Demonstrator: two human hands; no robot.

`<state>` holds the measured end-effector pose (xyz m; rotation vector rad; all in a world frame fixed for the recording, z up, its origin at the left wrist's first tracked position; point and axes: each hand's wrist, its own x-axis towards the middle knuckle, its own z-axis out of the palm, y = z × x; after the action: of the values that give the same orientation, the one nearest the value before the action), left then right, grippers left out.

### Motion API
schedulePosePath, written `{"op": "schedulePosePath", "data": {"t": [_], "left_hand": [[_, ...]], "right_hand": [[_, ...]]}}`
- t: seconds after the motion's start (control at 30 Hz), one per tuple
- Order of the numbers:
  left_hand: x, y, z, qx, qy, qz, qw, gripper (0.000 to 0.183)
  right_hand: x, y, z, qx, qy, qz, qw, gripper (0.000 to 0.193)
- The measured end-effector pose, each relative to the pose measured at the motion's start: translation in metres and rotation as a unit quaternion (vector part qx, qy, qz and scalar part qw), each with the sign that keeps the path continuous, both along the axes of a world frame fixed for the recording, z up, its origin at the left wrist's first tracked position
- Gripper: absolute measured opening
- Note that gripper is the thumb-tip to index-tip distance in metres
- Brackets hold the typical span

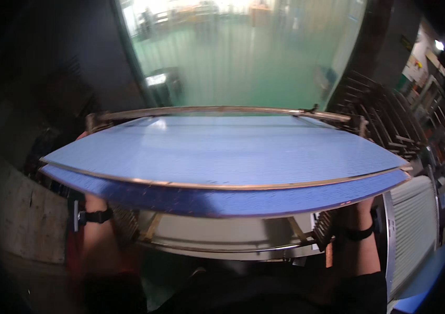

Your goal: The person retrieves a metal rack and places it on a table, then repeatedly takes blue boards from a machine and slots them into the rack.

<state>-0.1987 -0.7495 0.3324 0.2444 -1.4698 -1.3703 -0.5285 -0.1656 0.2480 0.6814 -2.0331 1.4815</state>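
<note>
Reaching wide beneath blue panels (222, 152), left hand (95, 202), right hand (364, 206), fingers obscured, cannot tell whether gripping

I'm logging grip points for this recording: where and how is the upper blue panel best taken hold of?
Probably grip the upper blue panel by its two opposite side edges, coming from left and right together. It is wide, thin and flat, with no handle visible, and the lower blue panel shows just beneath its near edge.
</note>
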Motion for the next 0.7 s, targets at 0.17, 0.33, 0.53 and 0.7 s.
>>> {"op": "schedulePosePath", "data": {"t": [0.17, 0.33, 0.53, 0.7], "left_hand": [[0.004, 0.002, -0.004, 0.024, -0.022, 0.019, 0.999, 0.051], [0.008, -0.012, -0.007, -0.007, -0.018, -0.039, 0.999, 0.052], [0.044, -0.096, -0.073, 0.212, 0.111, -0.103, 0.965, 0.052], [0.053, -0.085, -0.083, 0.012, -0.157, 0.102, 0.982, 0.040]], "right_hand": [[-0.002, 0.010, 0.012, -0.058, -0.110, 0.055, 0.991, 0.051], [0.004, 0.000, 0.016, -0.077, -0.094, 0.046, 0.992, 0.047], [0.015, -0.020, 0.027, -0.062, -0.122, 0.075, 0.988, 0.043], [0.008, 0.007, 0.018, -0.064, -0.100, 0.054, 0.991, 0.039]]}}
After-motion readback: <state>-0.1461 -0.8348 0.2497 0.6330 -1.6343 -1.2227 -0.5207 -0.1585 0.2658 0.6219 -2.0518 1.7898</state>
